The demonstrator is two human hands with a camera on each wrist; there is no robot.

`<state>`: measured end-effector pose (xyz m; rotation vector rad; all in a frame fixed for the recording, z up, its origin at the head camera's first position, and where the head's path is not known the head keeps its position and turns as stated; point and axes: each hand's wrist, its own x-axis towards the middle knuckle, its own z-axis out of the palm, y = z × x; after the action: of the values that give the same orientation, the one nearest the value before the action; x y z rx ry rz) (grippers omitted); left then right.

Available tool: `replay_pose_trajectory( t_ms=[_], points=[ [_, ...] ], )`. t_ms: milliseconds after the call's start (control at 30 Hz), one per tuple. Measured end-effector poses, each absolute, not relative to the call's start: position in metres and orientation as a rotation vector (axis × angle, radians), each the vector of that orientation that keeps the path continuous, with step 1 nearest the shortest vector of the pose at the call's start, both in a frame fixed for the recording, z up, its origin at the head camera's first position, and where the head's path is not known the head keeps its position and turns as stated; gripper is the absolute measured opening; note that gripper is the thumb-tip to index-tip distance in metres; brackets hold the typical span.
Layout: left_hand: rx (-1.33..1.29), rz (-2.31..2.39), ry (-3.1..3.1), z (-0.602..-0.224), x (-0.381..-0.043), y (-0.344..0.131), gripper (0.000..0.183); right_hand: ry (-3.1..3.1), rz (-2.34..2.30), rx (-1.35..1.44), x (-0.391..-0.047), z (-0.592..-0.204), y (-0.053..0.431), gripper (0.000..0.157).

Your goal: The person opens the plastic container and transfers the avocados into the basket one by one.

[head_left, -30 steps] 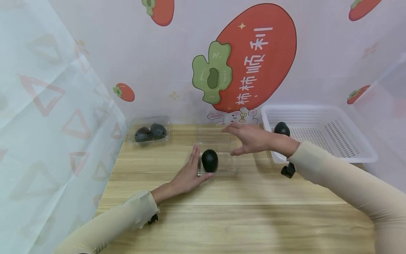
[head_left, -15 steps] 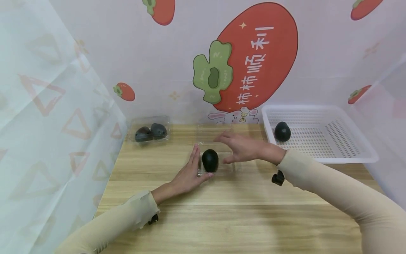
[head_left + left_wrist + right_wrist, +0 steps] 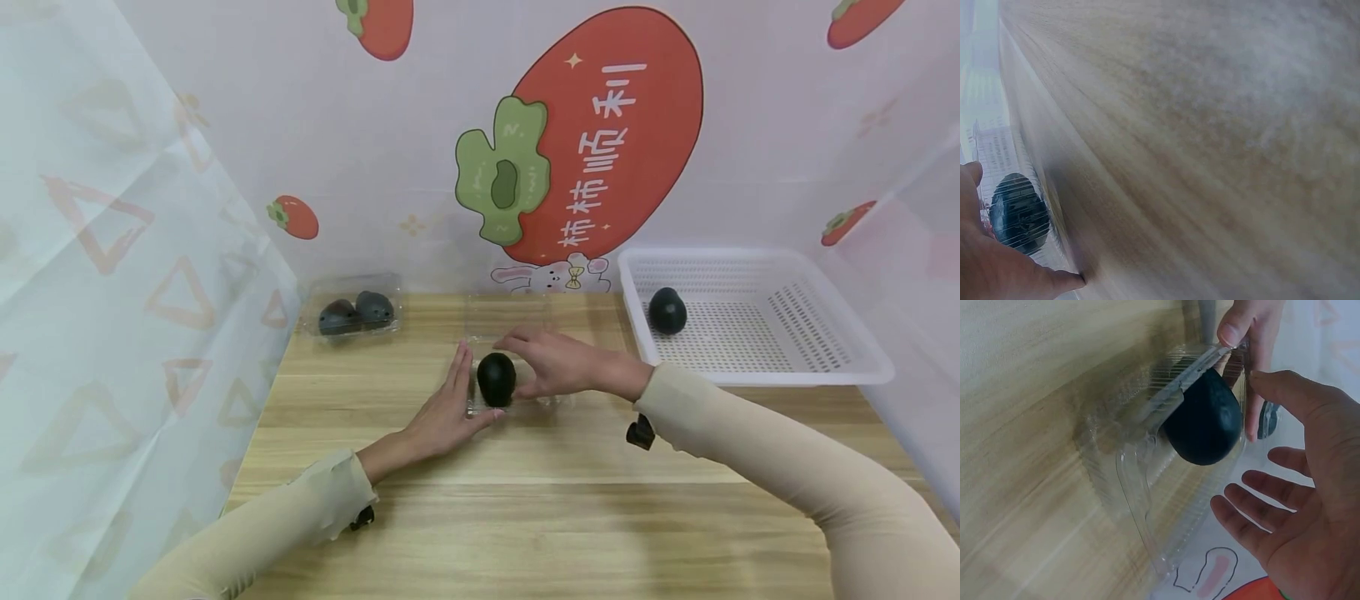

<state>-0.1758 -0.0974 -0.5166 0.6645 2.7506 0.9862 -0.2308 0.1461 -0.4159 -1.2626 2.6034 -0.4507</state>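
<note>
A dark, egg-shaped avocado (image 3: 497,379) rests in the left part of a clear plastic clamshell box (image 3: 1138,481), whose lid (image 3: 506,317) lies back on the far side. My left hand (image 3: 442,414) lies at the box's left end, fingers straight along it and thumb at the near edge. In the left wrist view the avocado (image 3: 1019,215) shows through the ribbed plastic beside my thumb. My right hand (image 3: 557,364) is over the box just right of the avocado, its fingers parted and loosely bent, holding nothing. Whether its thumb touches the avocado I cannot tell.
At the back left stands another clear box (image 3: 390,323) with two dark avocados (image 3: 356,312) inside. A white perforated basket (image 3: 757,333) stands at the back right, with one avocado (image 3: 667,311) at its left side. The printed backdrop (image 3: 420,167) rises behind the wooden table (image 3: 480,517).
My right hand has moved left from the box's right end to beside the avocado, its fingers coming nearer to it. The left hand, the box and the avocado have stayed in place.
</note>
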Motion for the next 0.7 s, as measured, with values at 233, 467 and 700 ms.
replay_pose_trajectory(
  t_ms=[233,467,700],
  points=[
    [0.669,0.974,2.743,-0.517,-0.176,-0.098,0.113,2.611,-0.447,-1.249,-0.230,-0.425,0.141,0.073],
    [0.678,0.961,2.751,-0.519,-0.177,-0.098,0.113,2.640,-0.430,-1.247,-0.228,-0.431,0.136,0.073],
    [0.684,0.960,2.751,-0.517,-0.176,-0.098,0.113,2.656,-0.399,-1.243,-0.227,-0.436,0.132,0.073]
  ],
)
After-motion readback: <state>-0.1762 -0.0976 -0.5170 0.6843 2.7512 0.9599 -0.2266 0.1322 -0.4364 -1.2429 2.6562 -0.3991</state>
